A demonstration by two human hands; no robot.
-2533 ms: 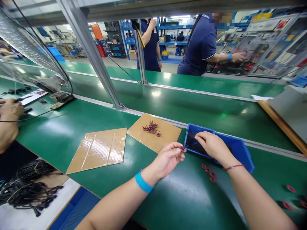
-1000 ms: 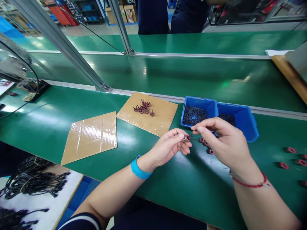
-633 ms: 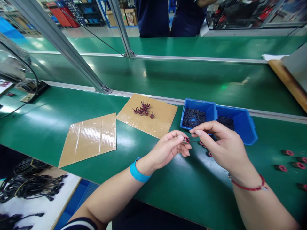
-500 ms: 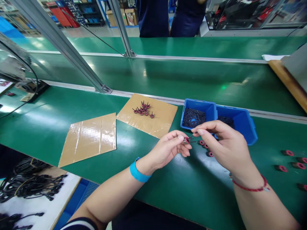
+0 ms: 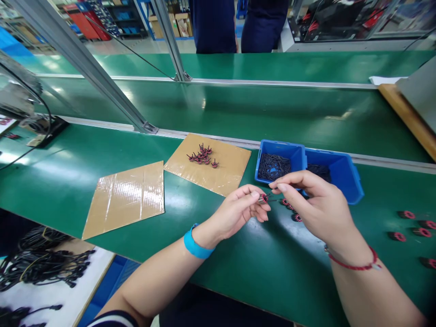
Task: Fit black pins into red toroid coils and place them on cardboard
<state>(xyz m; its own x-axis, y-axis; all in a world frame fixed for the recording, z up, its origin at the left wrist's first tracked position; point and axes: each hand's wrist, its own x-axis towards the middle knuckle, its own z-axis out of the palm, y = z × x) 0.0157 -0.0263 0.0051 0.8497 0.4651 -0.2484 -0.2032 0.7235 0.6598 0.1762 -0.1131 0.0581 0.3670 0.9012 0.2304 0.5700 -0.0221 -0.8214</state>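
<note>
My left hand (image 5: 240,209) pinches a small red-and-black wound coil (image 5: 264,198) between thumb and fingers. Thin dark leads stick out of this coil to the right. Close by, my right hand (image 5: 313,204) is closed at the thumb and forefinger tips on a thin dark piece (image 5: 273,187) beside those leads. Whether it is a tube or a lead I cannot tell. Below the right fingers several similar coils (image 5: 297,217) lie on the green table, partly hidden by that hand.
Two blue bins (image 5: 306,159) behind my hands hold short black tubes (image 5: 274,165). Several coils with upright dark leads (image 5: 200,156) lie on a cardboard sheet (image 5: 221,179); another sheet (image 5: 126,200) lies left. More coils (image 5: 422,232) sit far right. A metal post (image 5: 102,81) slants across the left.
The view has shifted slightly. Both hands keep nearly the same pose around the coil, with the right fingertips still by its leads.
</note>
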